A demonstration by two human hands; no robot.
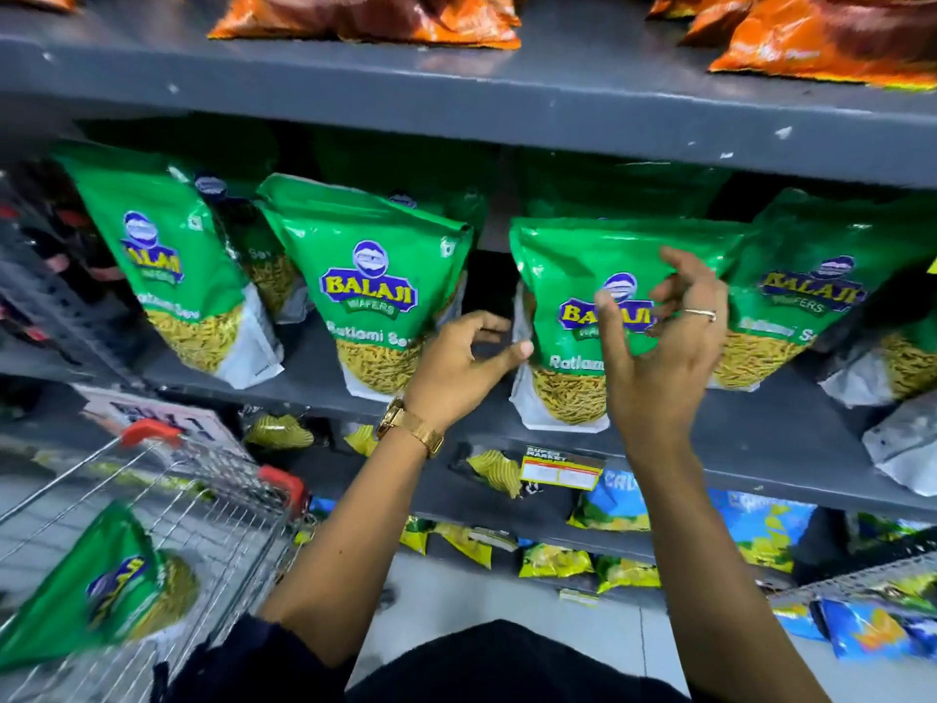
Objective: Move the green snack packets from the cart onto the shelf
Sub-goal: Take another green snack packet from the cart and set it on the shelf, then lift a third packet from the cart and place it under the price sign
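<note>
Several green snack packets stand upright in a row on the grey shelf (314, 393). One green packet (563, 276) stands at the middle of the row, right in front of me. My left hand (464, 365) is at that packet's lower left edge, thumb touching it and fingers apart. My right hand (664, 342) hovers in front of the same packet with spread, curled fingers and holds nothing. Another green packet (101, 586) lies in the wire cart (223, 499) at the lower left.
Orange packets (370, 17) lie on the shelf above. Yellow and blue packets (760, 530) fill the lower shelves. A price tag (560, 469) hangs on the shelf edge. The cart's red-cornered rim stands close to the shelves at the left.
</note>
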